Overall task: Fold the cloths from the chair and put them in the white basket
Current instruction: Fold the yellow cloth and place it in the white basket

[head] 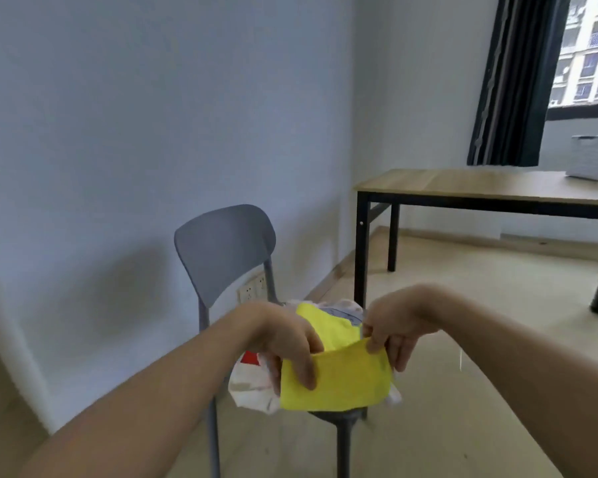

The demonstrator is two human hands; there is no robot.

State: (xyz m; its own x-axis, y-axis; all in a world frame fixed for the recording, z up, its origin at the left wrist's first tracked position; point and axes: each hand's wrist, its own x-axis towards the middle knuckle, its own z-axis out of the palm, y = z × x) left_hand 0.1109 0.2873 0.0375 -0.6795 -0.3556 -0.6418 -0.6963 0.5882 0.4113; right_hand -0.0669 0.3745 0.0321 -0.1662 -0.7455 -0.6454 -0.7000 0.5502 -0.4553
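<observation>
Both hands pinch a yellow cloth [335,377] above the grey chair [227,257] — left hand [287,343] closed on its left edge, right hand [394,331] on its upper right corner. More cloths [252,384] lie heaped on the seat beneath; the white basket [594,158] stands on the table [463,184], well apart.

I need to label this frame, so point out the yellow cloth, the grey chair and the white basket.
yellow cloth [339,381]: head view, on the front folded flap held between both hands.
grey chair [227,251]: head view, on the middle of the backrest.
white basket [594,160]: head view, on its front wall, on the table.
</observation>
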